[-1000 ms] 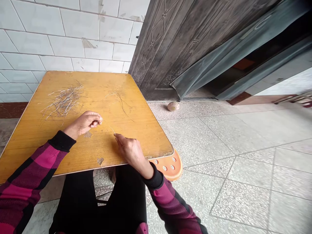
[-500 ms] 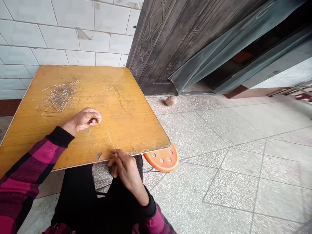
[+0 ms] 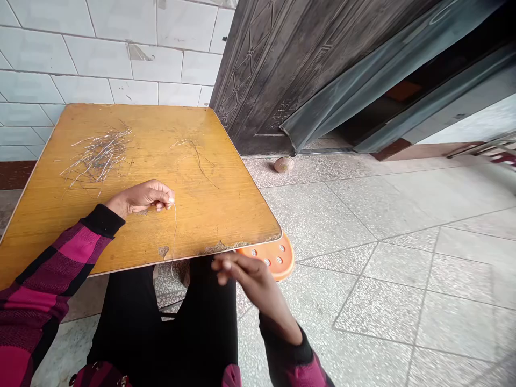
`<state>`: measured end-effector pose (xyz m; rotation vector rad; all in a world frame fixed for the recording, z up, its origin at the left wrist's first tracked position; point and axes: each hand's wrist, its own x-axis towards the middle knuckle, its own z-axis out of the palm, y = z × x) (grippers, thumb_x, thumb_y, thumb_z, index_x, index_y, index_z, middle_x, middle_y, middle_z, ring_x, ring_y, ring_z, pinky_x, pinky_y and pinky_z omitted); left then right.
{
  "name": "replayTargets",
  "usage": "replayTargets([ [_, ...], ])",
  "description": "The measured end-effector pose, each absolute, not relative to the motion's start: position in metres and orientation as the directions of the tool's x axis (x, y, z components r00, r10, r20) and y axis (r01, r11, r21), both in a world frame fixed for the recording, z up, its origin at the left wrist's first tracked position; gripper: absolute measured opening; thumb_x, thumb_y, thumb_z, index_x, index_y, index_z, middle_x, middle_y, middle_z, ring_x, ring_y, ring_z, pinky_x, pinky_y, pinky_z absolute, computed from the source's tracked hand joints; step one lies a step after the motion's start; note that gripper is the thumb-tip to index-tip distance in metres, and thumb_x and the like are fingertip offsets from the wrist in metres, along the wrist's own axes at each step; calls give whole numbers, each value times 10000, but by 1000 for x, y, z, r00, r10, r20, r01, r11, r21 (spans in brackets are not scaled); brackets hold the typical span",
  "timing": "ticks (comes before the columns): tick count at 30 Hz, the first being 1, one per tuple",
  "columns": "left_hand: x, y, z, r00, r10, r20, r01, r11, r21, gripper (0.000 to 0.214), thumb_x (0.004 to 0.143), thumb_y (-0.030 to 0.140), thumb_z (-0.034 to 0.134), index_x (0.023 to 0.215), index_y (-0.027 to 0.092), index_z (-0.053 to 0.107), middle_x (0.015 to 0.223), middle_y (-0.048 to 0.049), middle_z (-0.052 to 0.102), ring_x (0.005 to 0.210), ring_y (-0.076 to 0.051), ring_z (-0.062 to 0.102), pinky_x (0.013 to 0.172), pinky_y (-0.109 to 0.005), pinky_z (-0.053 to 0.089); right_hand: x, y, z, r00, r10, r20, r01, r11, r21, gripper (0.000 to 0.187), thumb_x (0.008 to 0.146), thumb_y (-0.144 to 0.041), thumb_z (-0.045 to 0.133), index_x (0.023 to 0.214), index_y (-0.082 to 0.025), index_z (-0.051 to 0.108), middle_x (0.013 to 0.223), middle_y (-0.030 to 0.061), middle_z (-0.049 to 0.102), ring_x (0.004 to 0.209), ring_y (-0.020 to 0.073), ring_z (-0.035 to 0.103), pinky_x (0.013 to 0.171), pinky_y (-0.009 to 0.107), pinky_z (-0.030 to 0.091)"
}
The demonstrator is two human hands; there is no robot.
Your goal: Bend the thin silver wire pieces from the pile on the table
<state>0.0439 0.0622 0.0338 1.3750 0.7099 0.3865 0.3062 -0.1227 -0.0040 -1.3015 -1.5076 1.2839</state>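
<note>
My left hand (image 3: 149,196) is over the table (image 3: 226,209), its thumb and fingertips pinched on one end of a thin wire strand (image 3: 174,236). The strand hangs down past the table's front edge, its lower end free. My right hand (image 3: 248,277), slightly blurred, is off to the right of the front edge, above my lap. Its fingers look stretched and parted, and no strand shows in them. A pile of thin, wire-like strands (image 3: 100,156), silvery and dark, lies on the table's left side. A few loose dark strands (image 3: 197,156) lie farther right.
An orange stool (image 3: 278,260) with round holes sticks out from under the table's right corner. White wall tiles (image 3: 113,59) and a dark carved door (image 3: 274,80) stand behind. A roundish ball-like object (image 3: 283,164) sits on the floor by the door curtain (image 3: 330,110).
My right hand has let go of the strand and moved right. The strand, stretched between both hands before, now hangs from my left hand, which has shifted slightly right.
</note>
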Motion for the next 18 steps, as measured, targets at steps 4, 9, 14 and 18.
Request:
replayTargets([
  [4, 49, 59, 32, 727, 652, -215, 169, 134, 977, 220, 685, 280, 679, 549, 133, 586, 564, 7, 533, 505, -56, 427, 493, -195, 317, 287, -67, 6, -173, 982, 82, 314, 134, -940, 284, 883, -415, 588, 984, -170, 691, 825, 42, 674, 526, 78, 567, 505, 216, 466],
  [9, 50, 58, 29, 694, 690, -206, 243, 45, 969, 200, 722, 294, 651, 609, 135, 607, 587, 15, 557, 538, -70, 467, 540, -209, 352, 249, -24, -2, -305, 952, 40, 307, 138, -942, 237, 861, -388, 603, 862, -154, 643, 637, -13, 609, 483, 70, 531, 488, 199, 436],
  [14, 53, 59, 22, 660, 734, -160, 254, -17, 967, 216, 754, 320, 630, 637, 139, 615, 589, 12, 567, 553, -82, 479, 552, -222, 368, 238, -18, -13, -296, 954, -41, 158, 7, -987, 302, 852, -425, 580, 712, -158, 578, 614, -13, 602, 452, 56, 529, 438, 179, 435],
  [18, 51, 61, 20, 614, 778, -136, 261, -36, 965, 239, 775, 350, 612, 665, 138, 626, 620, -2, 596, 562, -85, 495, 574, -229, 403, 240, -13, -15, -293, 950, -110, 20, -109, -994, 302, 789, -451, 640, 746, -162, 567, 626, -18, 621, 446, 57, 539, 422, 176, 456],
])
